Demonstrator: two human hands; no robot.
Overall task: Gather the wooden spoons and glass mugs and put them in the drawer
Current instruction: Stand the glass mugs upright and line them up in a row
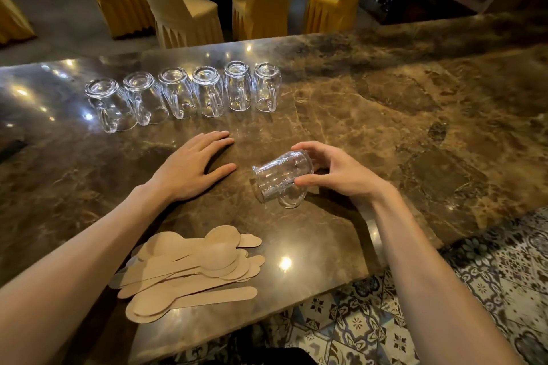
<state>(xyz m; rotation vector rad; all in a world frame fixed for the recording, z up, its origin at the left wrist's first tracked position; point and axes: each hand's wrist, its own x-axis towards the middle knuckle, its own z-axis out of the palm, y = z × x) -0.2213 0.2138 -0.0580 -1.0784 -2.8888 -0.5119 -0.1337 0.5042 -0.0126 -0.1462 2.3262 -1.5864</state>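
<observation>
The tabletop (385,104) serves as my staging surface. Six glass mugs (207,92) stand inverted in a row at its far side, handles toward me, likely grouped for collection. The wooden spoons (192,270) lie piled at the near edge, long axes running left-right. The left hand (189,166) rests flat, fingers straight. The right hand (335,169) grips a seventh mug (281,178) tilted, mouth pointing left, handle down. No drawer is visible.
</observation>
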